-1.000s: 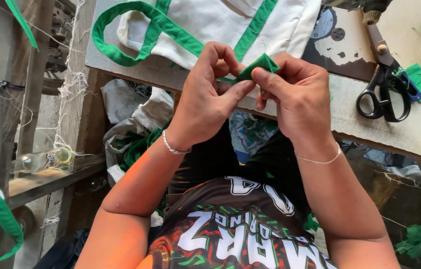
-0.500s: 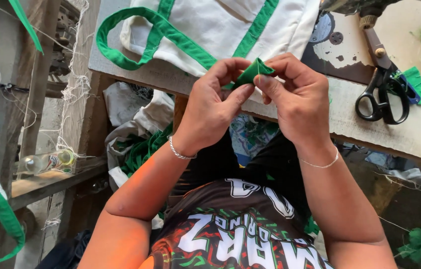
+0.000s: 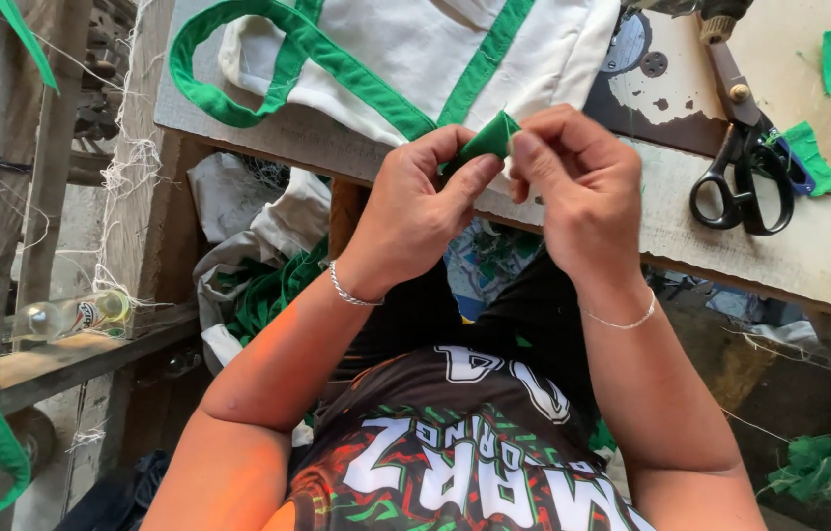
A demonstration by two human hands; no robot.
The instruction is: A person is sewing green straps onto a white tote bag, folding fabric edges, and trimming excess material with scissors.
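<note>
Green strip (image 3: pixel 487 140), folded to a peak, pinched shut between left hand (image 3: pixel 422 208) and right hand (image 3: pixel 582 187) over the table (image 3: pixel 631 211) edge, white bag (image 3: pixel 415 54) behind, scissors (image 3: pixel 745 177) right of it

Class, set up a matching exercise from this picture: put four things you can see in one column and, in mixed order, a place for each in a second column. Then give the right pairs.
Things
1. folded green strip
2. black scissors
3. white bag with green trim
4. plastic bottle

Places
A. lying on the lower wooden shelf at the left
B. pinched between left hand and right hand
C. spread on the table beyond the hands
D. on the table at the right

Pairs: 1-B, 2-D, 3-C, 4-A
</note>
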